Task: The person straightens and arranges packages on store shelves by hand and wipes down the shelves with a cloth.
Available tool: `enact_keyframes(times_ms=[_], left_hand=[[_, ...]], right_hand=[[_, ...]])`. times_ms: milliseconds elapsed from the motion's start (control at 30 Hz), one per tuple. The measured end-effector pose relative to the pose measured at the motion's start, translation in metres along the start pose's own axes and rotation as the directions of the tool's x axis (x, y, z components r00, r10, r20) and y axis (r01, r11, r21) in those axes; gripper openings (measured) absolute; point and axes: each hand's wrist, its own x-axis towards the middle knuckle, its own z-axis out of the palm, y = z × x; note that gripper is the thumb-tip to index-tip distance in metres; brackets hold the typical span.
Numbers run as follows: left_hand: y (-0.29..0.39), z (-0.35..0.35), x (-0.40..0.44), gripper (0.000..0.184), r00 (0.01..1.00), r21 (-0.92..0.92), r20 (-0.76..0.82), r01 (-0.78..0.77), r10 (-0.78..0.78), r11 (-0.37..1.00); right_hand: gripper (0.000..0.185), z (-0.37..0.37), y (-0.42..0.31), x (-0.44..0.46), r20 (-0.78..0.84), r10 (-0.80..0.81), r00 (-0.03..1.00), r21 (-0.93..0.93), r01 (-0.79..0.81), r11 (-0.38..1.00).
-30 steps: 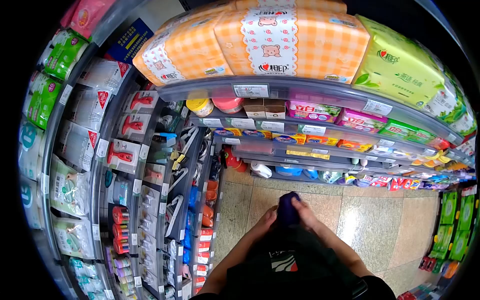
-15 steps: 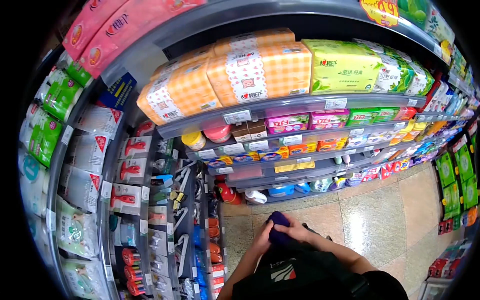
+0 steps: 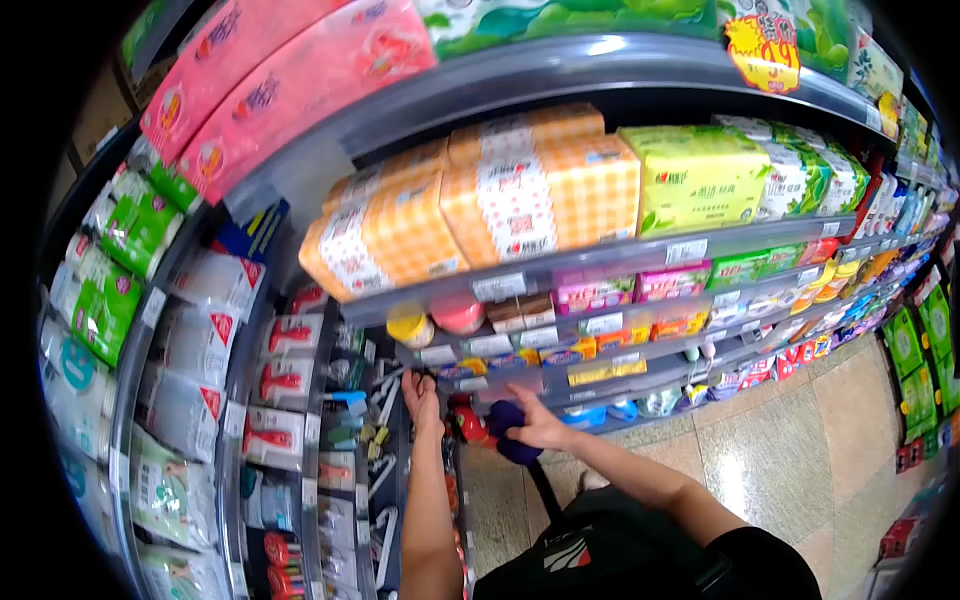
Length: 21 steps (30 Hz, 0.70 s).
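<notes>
A dark purple bundle [image 3: 513, 430], apparently cloth, is in my right hand [image 3: 541, 422], in front of the lower shelves. My right fingers are closed on it, with the index finger extended toward the shelf. My left hand [image 3: 423, 402] reaches up to the corner where the left and front shelves meet, beside some white hangers [image 3: 383, 478]. Its fingers are partly spread near a small dark item, and whether they touch it is unclear. Red items [image 3: 468, 424] sit low between my two hands.
Orange checked tissue packs [image 3: 545, 195] and a green pack [image 3: 695, 180] fill the front shelf. Pink packs [image 3: 310, 85] lie higher at the left. Hooks in red-and-white packaging [image 3: 273, 433] hang on the left shelves. Tiled floor [image 3: 755, 450] shows at the right.
My hands have parted. The left one moved up and left to the shelf corner, while the right one carried the purple bundle left. The view has shifted, showing more upper shelf.
</notes>
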Motion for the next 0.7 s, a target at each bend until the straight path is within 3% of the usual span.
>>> enact_keyframes(times_ms=[33, 167, 267, 367, 433, 500, 567, 633, 667, 700], left_hand=[[0.001, 0.005, 0.012, 0.054, 1.000, 0.000, -0.021, -0.017, 0.017, 1.000], [-0.011, 0.010, 0.043, 0.042, 0.979, -0.149, -0.087, 0.170, -0.184, 0.974], [-0.025, 0.005, 0.063, 0.041, 0.979, -0.209, 0.084, 0.198, -0.184, 0.958], [-0.028, 0.011, 0.054, 0.042, 0.982, -0.290, 0.101, 0.181, -0.158, 0.940], [-0.039, 0.009, 0.058, 0.043, 0.987, -0.287, 0.099, 0.149, -0.125, 0.946], [-0.042, 0.007, 0.057, 0.044, 0.978, -0.208, -0.023, 0.200, -0.209, 0.957], [-0.038, 0.003, 0.055, 0.044, 0.982, -0.209, 0.090, 0.182, -0.167, 0.961], [-0.050, -0.003, 0.062, 0.039, 0.978, -0.225, 0.056, 0.209, -0.201, 0.952], [-0.022, 0.010, 0.041, 0.039, 0.979, -0.207, 0.047, 0.205, -0.199, 0.957], [-0.039, 0.001, 0.051, 0.046, 0.970, -0.201, 0.051, 0.242, -0.237, 0.949]], right_hand=[[0.089, 0.000, -0.020, 0.012, 0.004, 0.015, 1.000, -0.121, -0.014, 0.993], [0.092, 0.025, -0.006, 0.056, -0.128, 0.047, 0.991, -0.012, -0.049, 0.999], [0.091, 0.035, -0.001, 0.063, -0.221, 0.039, 0.974, -0.018, -0.044, 0.999], [0.092, 0.042, 0.005, 0.067, -0.184, -0.009, 0.983, -0.060, -0.002, 0.998], [0.091, 0.049, 0.005, 0.071, -0.225, 0.000, 0.974, -0.048, -0.011, 0.999], [0.091, 0.054, 0.005, 0.072, -0.256, 0.017, 0.966, -0.033, -0.027, 0.999], [0.088, 0.059, 0.006, 0.074, -0.328, 0.016, 0.945, -0.009, -0.020, 1.000], [0.085, 0.061, 0.008, 0.073, -0.360, -0.027, 0.933, -0.044, 0.012, 0.999], [0.086, 0.062, 0.009, 0.072, -0.360, -0.061, 0.931, -0.059, 0.043, 0.997], [0.086, 0.062, 0.009, 0.071, -0.345, -0.058, 0.937, -0.046, 0.044, 0.998]])
